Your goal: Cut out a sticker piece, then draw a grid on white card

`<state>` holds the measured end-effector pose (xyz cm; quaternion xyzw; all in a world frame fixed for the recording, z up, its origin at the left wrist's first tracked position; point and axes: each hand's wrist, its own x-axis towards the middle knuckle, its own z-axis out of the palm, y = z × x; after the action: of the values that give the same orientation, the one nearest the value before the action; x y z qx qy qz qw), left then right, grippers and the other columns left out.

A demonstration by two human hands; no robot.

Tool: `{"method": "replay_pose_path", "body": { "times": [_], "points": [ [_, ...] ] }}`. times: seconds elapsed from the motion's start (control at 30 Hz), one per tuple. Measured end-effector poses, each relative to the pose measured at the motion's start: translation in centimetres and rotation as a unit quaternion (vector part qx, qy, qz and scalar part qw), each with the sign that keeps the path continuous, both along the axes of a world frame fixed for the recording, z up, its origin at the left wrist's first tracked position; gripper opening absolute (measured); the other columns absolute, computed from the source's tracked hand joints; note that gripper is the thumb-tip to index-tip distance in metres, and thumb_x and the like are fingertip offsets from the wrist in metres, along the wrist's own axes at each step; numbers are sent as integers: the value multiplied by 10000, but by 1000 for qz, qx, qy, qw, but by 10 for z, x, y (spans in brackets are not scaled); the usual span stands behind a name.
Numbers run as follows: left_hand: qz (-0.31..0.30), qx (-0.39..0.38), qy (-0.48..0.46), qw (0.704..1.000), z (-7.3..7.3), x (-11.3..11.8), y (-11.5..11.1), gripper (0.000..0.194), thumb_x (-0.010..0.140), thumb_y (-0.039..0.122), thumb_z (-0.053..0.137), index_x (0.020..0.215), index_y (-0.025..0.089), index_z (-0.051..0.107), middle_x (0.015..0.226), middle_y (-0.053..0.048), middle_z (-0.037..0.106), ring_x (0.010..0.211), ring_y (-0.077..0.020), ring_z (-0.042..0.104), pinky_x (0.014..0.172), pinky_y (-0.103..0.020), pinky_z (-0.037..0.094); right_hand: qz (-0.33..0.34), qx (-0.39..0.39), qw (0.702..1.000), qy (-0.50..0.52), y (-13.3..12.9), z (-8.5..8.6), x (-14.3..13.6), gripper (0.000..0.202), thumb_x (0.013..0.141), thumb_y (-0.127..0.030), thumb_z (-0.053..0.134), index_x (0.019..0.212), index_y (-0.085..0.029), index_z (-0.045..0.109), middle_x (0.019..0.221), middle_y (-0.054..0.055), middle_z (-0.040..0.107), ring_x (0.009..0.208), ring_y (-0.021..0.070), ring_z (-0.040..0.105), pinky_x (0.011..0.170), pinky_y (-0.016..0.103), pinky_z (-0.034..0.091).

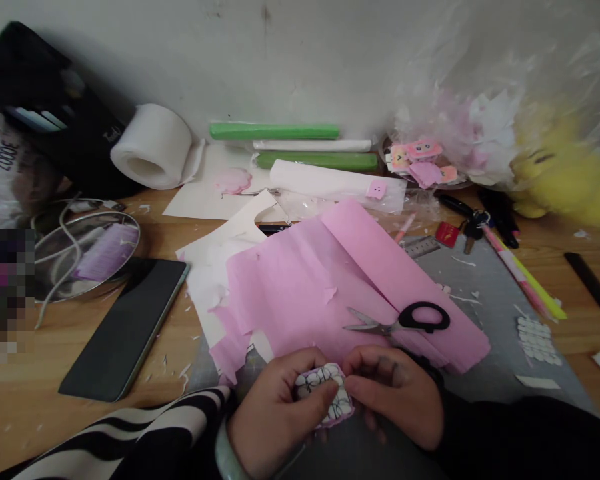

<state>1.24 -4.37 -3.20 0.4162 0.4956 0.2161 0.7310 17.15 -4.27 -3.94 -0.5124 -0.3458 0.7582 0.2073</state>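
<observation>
My left hand [280, 412] is closed on a small square paper piece [325, 383], thumb pressed on its face. The piece has white rounded shapes with dark lines and a pink edge. Thumb and index finger of my right hand [393, 393] pinch at its right edge; the other fingers are partly curled and partly hidden. Just beyond both hands, a pair of scissors [395, 323] with black handles lies with parted blades on a large pink paper sheet [290, 287]. White paper [200, 267] shows from under the pink sheet.
A grey cutting mat [485, 393] lies beneath. To the left are a dark phone [125, 333], a clear bowl [85, 283] and a toilet roll [153, 147]. Rolled paper [275, 131] lies along the wall. Keys [473, 230], pens [523, 273] and a white bumpy piece [539, 341] lie right.
</observation>
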Motion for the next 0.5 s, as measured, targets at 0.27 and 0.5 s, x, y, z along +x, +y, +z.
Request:
{"method": "replay_pose_path", "body": {
  "times": [0.27,0.5],
  "points": [
    [-16,-20,10,1000,1,1,-1,383,678,524,569,682,147,506,514,7,484,415,-92,414,404,-208,332,-6,-22,1000,9,4,2,0,315,640,-451,591,651,-145,513,451,-65,504,318,38,426,278,145,340],
    [-9,5,11,1000,2,1,0,333,684,473,562,650,151,486,497,22,452,419,-85,400,412,-199,324,29,-44,998,17,4,1,4,258,593,-341,665,672,-143,520,481,-70,525,324,35,444,292,147,356]
  ]
}}
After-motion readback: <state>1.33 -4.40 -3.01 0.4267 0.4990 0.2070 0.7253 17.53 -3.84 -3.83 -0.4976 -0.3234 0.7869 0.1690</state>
